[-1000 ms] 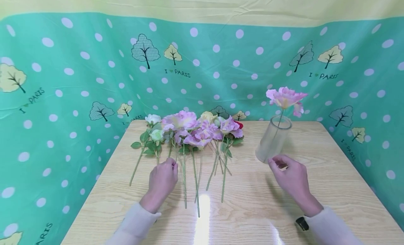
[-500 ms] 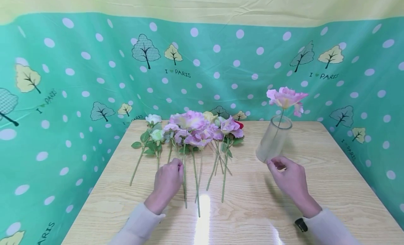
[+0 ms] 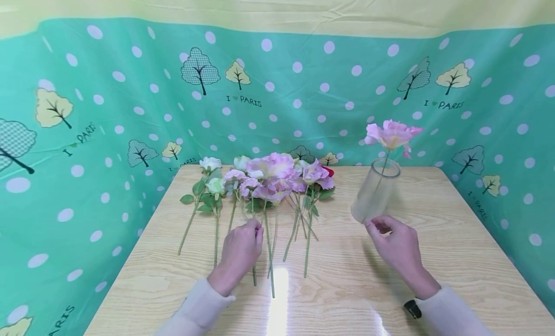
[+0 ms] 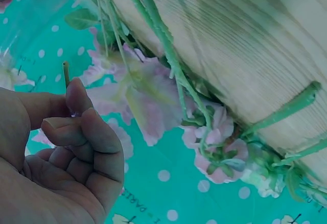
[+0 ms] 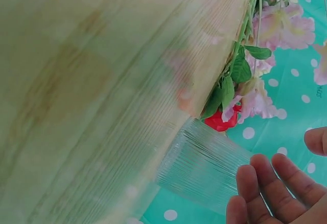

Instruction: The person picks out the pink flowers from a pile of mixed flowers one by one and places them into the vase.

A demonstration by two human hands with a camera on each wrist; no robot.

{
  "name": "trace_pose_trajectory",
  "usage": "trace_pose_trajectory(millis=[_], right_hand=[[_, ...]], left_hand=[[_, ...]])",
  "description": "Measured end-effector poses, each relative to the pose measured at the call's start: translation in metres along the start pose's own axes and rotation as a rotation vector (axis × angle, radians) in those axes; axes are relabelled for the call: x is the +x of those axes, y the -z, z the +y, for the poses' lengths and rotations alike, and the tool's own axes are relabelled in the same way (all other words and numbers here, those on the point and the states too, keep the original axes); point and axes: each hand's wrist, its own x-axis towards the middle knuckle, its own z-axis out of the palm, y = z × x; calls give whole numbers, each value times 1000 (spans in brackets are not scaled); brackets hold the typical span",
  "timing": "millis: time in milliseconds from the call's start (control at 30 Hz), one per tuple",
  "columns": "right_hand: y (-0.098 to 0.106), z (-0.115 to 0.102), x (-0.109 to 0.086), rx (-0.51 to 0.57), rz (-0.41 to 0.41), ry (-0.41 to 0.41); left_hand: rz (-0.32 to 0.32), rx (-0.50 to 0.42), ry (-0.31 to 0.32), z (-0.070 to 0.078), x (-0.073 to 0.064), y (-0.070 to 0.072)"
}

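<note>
In the head view my left hand (image 3: pixel 242 249) is over the fanned-out stems left of the middle of the table. It pinches a thin stem (image 4: pixel 66 73) between thumb and fingers; the cut end pokes out in the left wrist view. The large pink artificial flower (image 3: pixel 275 165) on that stem lies over the other blooms. My right hand (image 3: pixel 398 244) is at the foot of a clear ribbed vase (image 3: pixel 373 196), its fingers loosely bent and the thumb apart in the right wrist view. One pink flower (image 3: pixel 392 135) leans in the vase.
Around the left hand lie white roses (image 3: pixel 210 164), a lilac flower (image 3: pixel 315 172) and a red bloom (image 5: pixel 223 120), heads toward the table's far edge. A green dotted cloth (image 3: pixel 299 119) hangs behind and at both sides. The wooden table (image 3: pixel 342 288) reflects light in front.
My left hand has moved to the right, and the large pink flower has shifted right with it, uncovering a pale bloom behind. The right hand and the vase have hardly moved.
</note>
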Motion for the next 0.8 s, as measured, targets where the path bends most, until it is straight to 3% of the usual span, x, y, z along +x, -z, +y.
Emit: trace_pose_trajectory(millis=[267, 533, 800], right_hand=[[-1, 0, 0, -3, 4, 14], [-1, -2, -1, 4, -6, 10], [-3, -3, -2, 9, -16, 14]], left_hand=[[-41, -28, 15, 8, 2, -3], [-11, -49, -33, 15, 5, -8], [-30, -85, -60, 24, 5, -14]])
